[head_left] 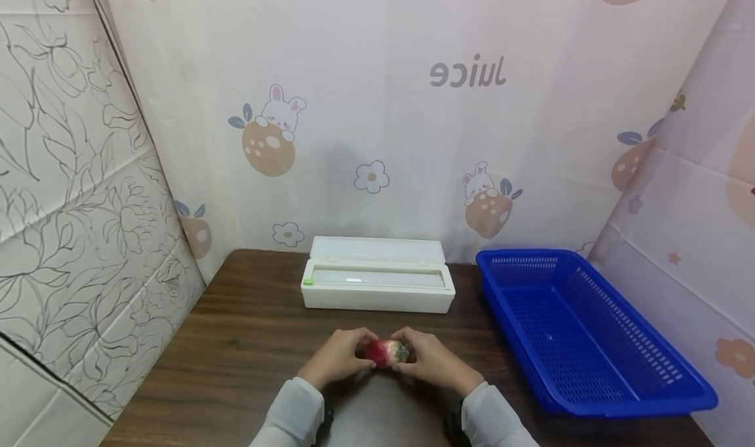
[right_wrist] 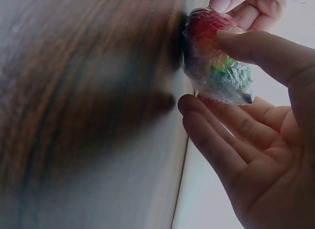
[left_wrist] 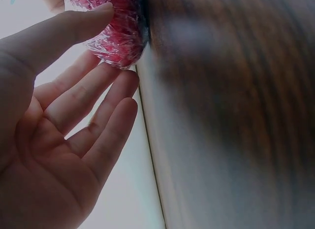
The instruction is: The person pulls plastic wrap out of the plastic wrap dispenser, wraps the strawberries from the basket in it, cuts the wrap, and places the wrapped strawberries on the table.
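A red strawberry in crinkled clear cling film is held low over the tabletop between both hands. My left hand pinches its red end, thumb on the near side and fingertips on the far side. At the green, leafy end my right hand grips it the same way. Up close in the right wrist view, the wrapped strawberry shows red turning to yellow and green, with loose film bunched at the tip. The left wrist view has the thumb pressed on the red film and the lower fingers spread.
Behind the hands stands a white cling film dispenser box with its lid raised and a green slider at its left. A blue perforated basket sits on the right of the brown wooden table. Printed curtains hang behind and at both sides.
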A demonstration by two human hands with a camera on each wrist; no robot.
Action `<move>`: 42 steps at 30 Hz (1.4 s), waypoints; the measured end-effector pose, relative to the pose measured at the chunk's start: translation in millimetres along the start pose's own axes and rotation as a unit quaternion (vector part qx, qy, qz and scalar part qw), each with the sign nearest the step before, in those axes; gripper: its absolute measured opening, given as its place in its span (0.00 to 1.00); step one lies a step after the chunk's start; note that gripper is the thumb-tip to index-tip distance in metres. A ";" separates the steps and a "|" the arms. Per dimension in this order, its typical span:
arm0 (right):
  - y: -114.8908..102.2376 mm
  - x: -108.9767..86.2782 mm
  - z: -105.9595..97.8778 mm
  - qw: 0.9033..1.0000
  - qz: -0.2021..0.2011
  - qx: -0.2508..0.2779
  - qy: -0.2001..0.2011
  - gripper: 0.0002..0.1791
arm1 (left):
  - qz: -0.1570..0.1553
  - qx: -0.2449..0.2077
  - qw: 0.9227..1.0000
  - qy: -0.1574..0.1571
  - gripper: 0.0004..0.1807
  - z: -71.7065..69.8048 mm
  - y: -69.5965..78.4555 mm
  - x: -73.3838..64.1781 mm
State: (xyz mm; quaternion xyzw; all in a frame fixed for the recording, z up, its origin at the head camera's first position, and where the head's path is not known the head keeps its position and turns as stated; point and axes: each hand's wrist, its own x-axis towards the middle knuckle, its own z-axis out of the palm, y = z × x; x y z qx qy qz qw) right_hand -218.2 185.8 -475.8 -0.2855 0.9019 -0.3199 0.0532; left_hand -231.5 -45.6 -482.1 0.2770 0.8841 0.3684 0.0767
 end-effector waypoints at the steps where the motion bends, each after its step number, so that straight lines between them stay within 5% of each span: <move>1: 0.6 -0.6 0.4 1.000 0.002 0.001 0.000 0.25 | -0.001 -0.003 1.000 0.000 0.21 0.4 -0.1 -0.2; 31: 5.5 1.3 -9.6 0.999 0.013 0.033 0.001 0.32 | 0.012 -0.006 1.000 0.009 0.25 -12.3 0.4 5.0; 38: 3.2 -1.2 -13.0 0.999 0.016 0.019 0.034 0.29 | 0.036 0.013 0.999 0.025 0.22 -17.1 -2.8 2.4; 42: 2.7 -2.3 -15.2 0.997 0.020 -0.022 0.073 0.26 | 0.035 0.062 0.997 0.041 0.23 -20.3 -3.0 -0.8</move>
